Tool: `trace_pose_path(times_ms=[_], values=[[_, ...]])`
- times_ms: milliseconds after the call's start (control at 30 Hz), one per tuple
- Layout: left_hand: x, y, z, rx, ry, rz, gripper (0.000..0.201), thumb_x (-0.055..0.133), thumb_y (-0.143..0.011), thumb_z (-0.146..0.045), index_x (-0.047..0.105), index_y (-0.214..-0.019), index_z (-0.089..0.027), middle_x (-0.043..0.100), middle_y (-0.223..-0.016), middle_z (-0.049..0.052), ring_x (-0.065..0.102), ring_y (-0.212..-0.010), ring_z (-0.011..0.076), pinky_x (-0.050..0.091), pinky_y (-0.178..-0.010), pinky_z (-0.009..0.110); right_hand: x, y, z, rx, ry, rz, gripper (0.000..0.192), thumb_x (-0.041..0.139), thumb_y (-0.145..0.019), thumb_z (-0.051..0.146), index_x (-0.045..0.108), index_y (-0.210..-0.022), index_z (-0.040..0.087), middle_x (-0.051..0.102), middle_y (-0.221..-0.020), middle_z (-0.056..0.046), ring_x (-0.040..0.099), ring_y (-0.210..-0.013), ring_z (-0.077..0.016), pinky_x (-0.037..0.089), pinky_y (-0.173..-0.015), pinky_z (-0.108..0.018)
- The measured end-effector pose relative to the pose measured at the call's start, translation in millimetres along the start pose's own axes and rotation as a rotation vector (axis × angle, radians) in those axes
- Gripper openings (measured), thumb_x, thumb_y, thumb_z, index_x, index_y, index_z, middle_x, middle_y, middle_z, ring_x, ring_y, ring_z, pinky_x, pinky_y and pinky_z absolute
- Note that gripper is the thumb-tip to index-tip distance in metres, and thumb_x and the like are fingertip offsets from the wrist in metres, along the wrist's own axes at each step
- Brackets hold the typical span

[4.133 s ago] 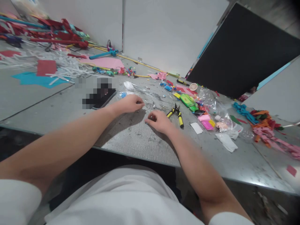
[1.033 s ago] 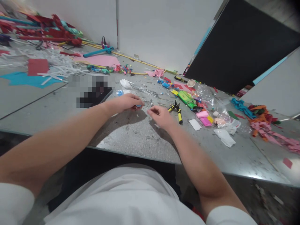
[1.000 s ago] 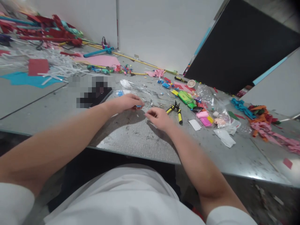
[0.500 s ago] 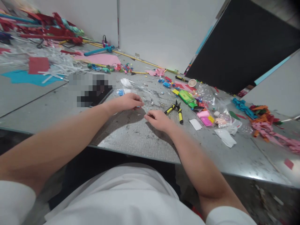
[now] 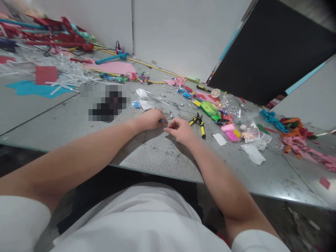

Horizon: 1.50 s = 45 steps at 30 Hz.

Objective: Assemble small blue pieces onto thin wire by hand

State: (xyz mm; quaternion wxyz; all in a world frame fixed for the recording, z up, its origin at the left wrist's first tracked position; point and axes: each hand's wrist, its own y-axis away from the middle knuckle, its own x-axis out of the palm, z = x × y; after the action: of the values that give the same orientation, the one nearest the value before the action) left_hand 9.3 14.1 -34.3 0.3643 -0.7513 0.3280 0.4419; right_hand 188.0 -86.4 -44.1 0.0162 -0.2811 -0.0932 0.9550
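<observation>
Over the middle of the worktable (image 5: 147, 157), my left hand (image 5: 151, 119) is closed in a pinch. A small blue piece (image 5: 162, 120) shows between its fingertips; its kind is too small to tell. Right beside it, my right hand (image 5: 182, 131) has thumb and forefinger pressed together, and whatever they hold is too small to make out. The fingertips of both hands nearly meet. Yellow-and-black pliers (image 5: 201, 126) lie with handles spread just right of my right hand. Behind my left hand are a blue packet (image 5: 135, 104) and white packets (image 5: 146, 104).
Thin wires (image 5: 164, 99) lie beyond my hands. Bright clay packs (image 5: 210, 109), a white card (image 5: 219, 139) and clear plastic bags (image 5: 233, 106) spread to the right. Paper strips (image 5: 76, 71) and a blurred-out dark object (image 5: 107, 105) are on the left. A white wall stands behind.
My left hand has moved right and slightly nearer to me, bringing its fingertips up to my right hand. The right hand has shifted slightly right and up.
</observation>
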Motion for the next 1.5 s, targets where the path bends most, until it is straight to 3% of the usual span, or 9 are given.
trace_pose_path(times_ms=[100,233,433,600,767,933,1200,1333,1500], values=[[3.2,-1,-1,-0.018,-0.103,-0.023,0.024,0.063,-0.088,-0.023,0.083,-0.099,-0.016,0.069,-0.089,0.009,0.065,-0.083,0.0221,0.046,-0.079,0.031,3,-4,-8,0.010,-0.110,-0.002,0.004,0.066,-0.088,0.024,0.068,-0.087,0.022,0.073,-0.079,-0.001,0.069,-0.073,-0.0167,0.057,-0.074,-0.032],[2.5,-1,-4,-0.046,-0.175,-0.028,0.022,0.060,-0.088,-0.021,0.080,-0.096,-0.015,0.072,-0.094,0.011,0.066,-0.086,0.0225,0.047,-0.078,0.030,5,-6,-17,0.035,-0.120,0.025,0.018,0.060,-0.092,0.022,0.076,-0.100,0.023,0.078,-0.091,-0.004,0.073,-0.082,-0.0187,0.059,-0.079,-0.036],[-5.5,3,2,-0.077,-0.056,-0.060,0.022,0.061,-0.088,-0.026,0.080,-0.096,-0.018,0.077,-0.096,0.010,0.068,-0.092,0.0244,0.048,-0.084,0.033,-1,2,-5,0.077,0.045,0.035,0.009,0.080,-0.079,0.024,0.073,-0.076,0.020,0.072,-0.073,-0.002,0.067,-0.070,-0.0179,0.054,-0.074,-0.034],[-10.1,6,5,-0.207,0.028,-0.065,0.029,0.062,-0.090,-0.037,0.079,-0.103,-0.017,0.079,-0.098,0.010,0.069,-0.090,0.0238,0.047,-0.080,0.032,-2,5,7,-0.030,0.219,0.179,0.032,0.058,-0.100,0.029,0.065,-0.071,0.019,0.069,-0.070,-0.002,0.062,-0.069,-0.0152,0.045,-0.072,-0.030],[-13.3,7,3,-0.280,0.058,-0.094,0.035,0.074,-0.082,-0.038,0.079,-0.109,-0.017,0.078,-0.099,0.011,0.069,-0.089,0.0251,0.047,-0.079,0.033,1,5,7,-0.104,0.342,0.247,0.009,0.074,-0.089,0.022,0.071,-0.081,0.018,0.070,-0.081,-0.002,0.060,-0.076,-0.0149,0.040,-0.072,-0.028],[-9.7,4,3,-0.328,-0.007,-0.127,0.025,0.074,-0.079,-0.029,0.081,-0.100,-0.018,0.077,-0.090,0.009,0.067,-0.083,0.0243,0.048,-0.077,0.034,2,4,4,-0.043,0.309,0.204,0.012,0.076,-0.088,0.028,0.073,-0.081,0.019,0.070,-0.078,-0.002,0.060,-0.074,-0.0152,0.040,-0.071,-0.029],[-1.3,-1,5,-0.166,-0.089,-0.035,0.029,0.062,-0.085,-0.020,0.085,-0.102,-0.016,0.081,-0.104,0.015,0.072,-0.100,0.0308,0.050,-0.088,0.038,-4,-5,-4,0.043,0.347,0.056,0.018,0.073,-0.089,0.033,0.071,-0.079,0.019,0.069,-0.076,-0.003,0.059,-0.073,-0.0165,0.038,-0.070,-0.029],[-3.1,1,0,-0.177,-0.036,-0.060,0.028,0.063,-0.083,-0.019,0.084,-0.101,-0.017,0.080,-0.100,0.012,0.072,-0.095,0.0271,0.050,-0.086,0.035,-6,-4,-2,0.092,0.347,0.091,0.025,0.082,-0.080,0.039,0.066,-0.076,0.020,0.062,-0.070,0.001,0.054,-0.068,-0.0147,0.035,-0.065,-0.028],[-17.6,7,-12,-0.327,0.162,-0.154,0.028,0.065,-0.087,-0.031,0.078,-0.106,-0.016,0.079,-0.097,0.008,0.070,-0.087,0.0201,0.051,-0.079,0.030,-8,1,3,0.084,0.343,0.197,0.037,0.091,-0.069,0.041,0.062,-0.080,0.021,0.058,-0.073,0.004,0.050,-0.066,-0.0127,0.033,-0.063,-0.028]])
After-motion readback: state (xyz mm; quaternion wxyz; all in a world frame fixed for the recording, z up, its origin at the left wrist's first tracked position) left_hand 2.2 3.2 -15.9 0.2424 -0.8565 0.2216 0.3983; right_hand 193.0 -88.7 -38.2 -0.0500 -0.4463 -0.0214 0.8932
